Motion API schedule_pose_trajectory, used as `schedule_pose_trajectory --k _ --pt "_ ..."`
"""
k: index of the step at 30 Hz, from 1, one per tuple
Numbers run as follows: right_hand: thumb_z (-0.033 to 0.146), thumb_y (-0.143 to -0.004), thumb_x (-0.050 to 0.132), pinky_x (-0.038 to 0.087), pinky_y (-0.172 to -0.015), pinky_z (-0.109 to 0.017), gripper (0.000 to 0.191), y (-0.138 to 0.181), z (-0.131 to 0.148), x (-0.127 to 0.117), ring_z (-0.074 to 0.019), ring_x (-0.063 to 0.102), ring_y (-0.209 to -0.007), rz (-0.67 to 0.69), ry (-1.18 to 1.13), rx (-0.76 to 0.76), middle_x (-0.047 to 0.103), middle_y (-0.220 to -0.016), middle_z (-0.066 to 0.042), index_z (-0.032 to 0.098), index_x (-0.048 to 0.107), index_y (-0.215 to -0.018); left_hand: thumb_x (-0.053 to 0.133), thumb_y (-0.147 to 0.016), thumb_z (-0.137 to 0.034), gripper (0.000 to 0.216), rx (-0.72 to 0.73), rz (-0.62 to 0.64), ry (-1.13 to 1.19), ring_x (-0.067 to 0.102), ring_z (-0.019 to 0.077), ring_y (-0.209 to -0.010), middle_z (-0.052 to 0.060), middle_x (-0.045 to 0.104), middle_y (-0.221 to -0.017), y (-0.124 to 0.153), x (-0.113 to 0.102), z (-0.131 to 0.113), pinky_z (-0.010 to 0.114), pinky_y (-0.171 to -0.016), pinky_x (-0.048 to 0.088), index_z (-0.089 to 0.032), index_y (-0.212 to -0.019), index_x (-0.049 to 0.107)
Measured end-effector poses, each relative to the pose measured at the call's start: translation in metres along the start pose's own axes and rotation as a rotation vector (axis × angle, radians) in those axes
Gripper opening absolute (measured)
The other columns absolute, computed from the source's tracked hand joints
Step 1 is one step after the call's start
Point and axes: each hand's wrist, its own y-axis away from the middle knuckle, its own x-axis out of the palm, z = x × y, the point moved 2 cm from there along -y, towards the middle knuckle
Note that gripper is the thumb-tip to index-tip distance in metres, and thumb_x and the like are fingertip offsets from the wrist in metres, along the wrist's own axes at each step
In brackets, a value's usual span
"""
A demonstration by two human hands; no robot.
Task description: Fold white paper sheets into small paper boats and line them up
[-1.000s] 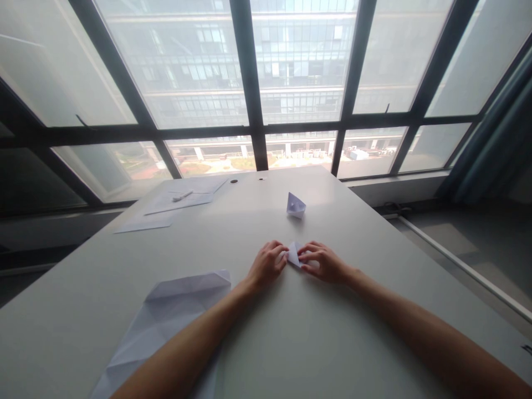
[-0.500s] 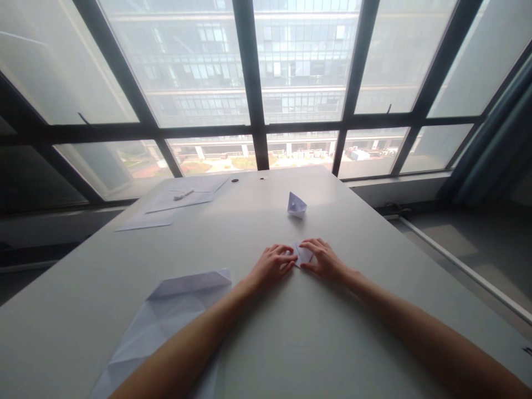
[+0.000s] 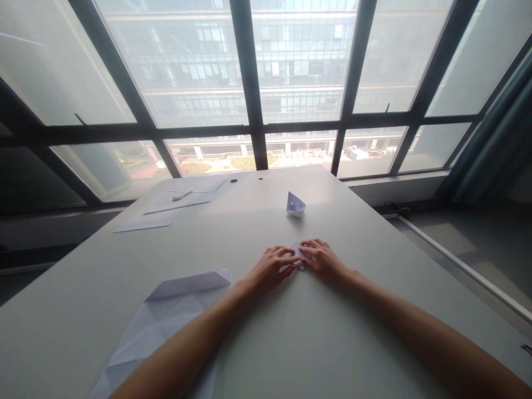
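Note:
A small folded piece of white paper (image 3: 297, 247) lies on the table between my two hands, largely covered by fingers. My left hand (image 3: 273, 264) holds its left side, fingertips pressed on the paper. From the other side, my right hand (image 3: 322, 260) holds the right part, its fingers bent over the top. Just beyond them stands a folded paper boat (image 3: 295, 206), touched by neither hand. A large creased sheet of paper (image 3: 166, 316) lies partly under my left forearm.
The white table (image 3: 324, 338) reaches toward a wide framed window. Several flat sheets of paper (image 3: 143, 223) lie at its far left, with a small white object (image 3: 182, 195) on top. Two dark round spots show near the far edge. A blue curtain (image 3: 490, 122) hangs at right.
My right fingers have shifted left over the folded paper, covering more of it and coming closer to my left fingertips. The boat and loose sheets stay in place.

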Motion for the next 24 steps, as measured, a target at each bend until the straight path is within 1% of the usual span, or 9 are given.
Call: schedule_pose_trajectory --k 3,7,11,13,16,20,24 --pt "0.035 -0.093 0.063 0.041 -0.102 -0.047 0.030 -0.0003 0.0014 -0.0016 -0.0295 0.051 -0.121 0.020 0.020 0.001 0.062 -0.131 -0.011 0.024 0.069 -0.121 0.059 -0.097 -0.030 0.027 0.042 0.017 0.028 0.056 0.0251 -0.122 0.004 0.064 -0.132 0.0018 -0.0020 -0.0006 0.042 -0.102 0.045 -0.037 -0.121 0.070" --pt "0.028 -0.094 0.061 0.042 -0.102 -0.047 0.030 -0.0004 0.0021 -0.0033 -0.0291 0.052 -0.120 0.023 0.009 -0.023 0.063 -0.128 -0.011 0.025 0.068 -0.123 0.058 -0.098 -0.031 0.023 0.028 0.011 0.052 0.051 0.0253 -0.129 0.003 0.063 -0.133 0.0026 -0.0034 -0.0018 0.042 -0.105 0.044 -0.035 -0.114 0.074" --pt "0.025 -0.093 0.061 0.042 -0.102 -0.045 0.030 0.0001 0.0020 -0.0033 -0.0278 0.053 -0.119 -0.004 -0.027 -0.025 0.064 -0.127 -0.010 0.026 0.068 -0.122 0.058 -0.098 -0.027 0.022 0.022 0.014 0.088 0.054 0.0230 -0.126 0.003 0.066 -0.128 0.0012 -0.0028 -0.0037 0.039 -0.105 0.045 -0.033 -0.109 0.075" --pt "0.027 -0.093 0.061 0.041 -0.102 -0.045 0.031 0.0002 0.0023 -0.0033 -0.0277 0.052 -0.119 -0.008 -0.031 -0.018 0.064 -0.127 -0.010 0.025 0.067 -0.123 0.059 -0.096 -0.026 0.023 0.012 0.016 0.096 0.055 0.0223 -0.125 0.003 0.066 -0.128 0.0007 -0.0027 -0.0040 0.038 -0.106 0.044 -0.031 -0.115 0.072" --pt "0.028 -0.093 0.061 0.041 -0.102 -0.044 0.034 0.0001 0.0024 -0.0028 -0.0277 0.052 -0.119 0.005 -0.025 -0.009 0.063 -0.128 -0.010 0.024 0.064 -0.126 0.061 -0.094 -0.023 0.033 0.006 0.025 0.087 0.055 0.0225 -0.125 0.004 0.065 -0.130 0.0006 -0.0037 -0.0046 0.037 -0.106 0.044 -0.031 -0.126 0.066" --pt "0.026 -0.093 0.059 0.040 -0.102 -0.044 0.033 -0.0003 0.0011 -0.0007 -0.0279 0.051 -0.120 0.017 -0.014 -0.005 0.062 -0.128 -0.010 0.023 0.064 -0.126 0.059 -0.094 -0.021 0.033 0.011 0.041 0.065 0.056 0.0225 -0.123 0.003 0.063 -0.130 0.0008 -0.0055 -0.0062 0.035 -0.104 0.044 -0.033 -0.123 0.068" --pt "0.029 -0.095 0.057 0.040 -0.102 -0.043 0.031 -0.0002 0.0006 -0.0001 -0.0271 0.051 -0.118 -0.002 -0.016 -0.013 0.063 -0.127 -0.010 0.023 0.064 -0.124 0.059 -0.094 -0.020 0.038 0.009 0.053 0.060 0.056 0.0226 -0.122 0.004 0.062 -0.131 0.0005 -0.0061 -0.0070 0.035 -0.105 0.043 -0.033 -0.130 0.064"
